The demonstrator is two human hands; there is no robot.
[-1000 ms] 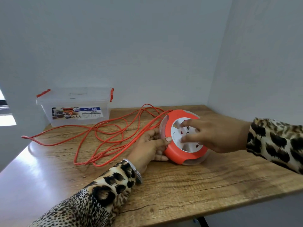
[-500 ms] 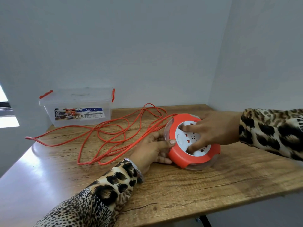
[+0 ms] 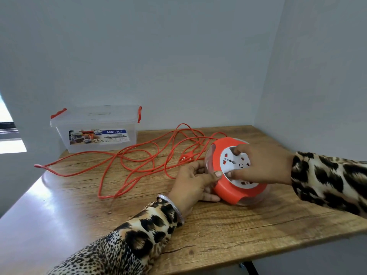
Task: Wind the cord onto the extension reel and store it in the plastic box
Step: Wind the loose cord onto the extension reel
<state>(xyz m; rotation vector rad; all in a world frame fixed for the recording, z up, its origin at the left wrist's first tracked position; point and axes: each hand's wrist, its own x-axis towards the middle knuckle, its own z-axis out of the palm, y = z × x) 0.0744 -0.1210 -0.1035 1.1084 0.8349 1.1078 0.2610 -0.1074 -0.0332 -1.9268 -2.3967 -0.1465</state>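
Observation:
The round orange extension reel (image 3: 224,187) with a white socket face stands tilted on the wooden table (image 3: 218,231) at the right. My left hand (image 3: 193,183) grips its left rim, thumb on the orange edge. My right hand (image 3: 260,165) lies over the white socket face, fingers pressed on it. The loose orange cord (image 3: 139,155) sprawls in loops across the table to the left of the reel, its plug (image 3: 185,157) lying just beyond my left hand. A clear plastic box (image 3: 95,130) with a lid and orange clasps stands at the table's back left.
Grey walls close in the table at the back and on the right. One loop of cord reaches the table's left edge (image 3: 37,166). A bright window strip (image 3: 10,139) shows at far left.
My right hand has turned on the socket face, with the wrist swinging further right. The cord loops have shifted slightly, and the plug now lies visible near my left hand.

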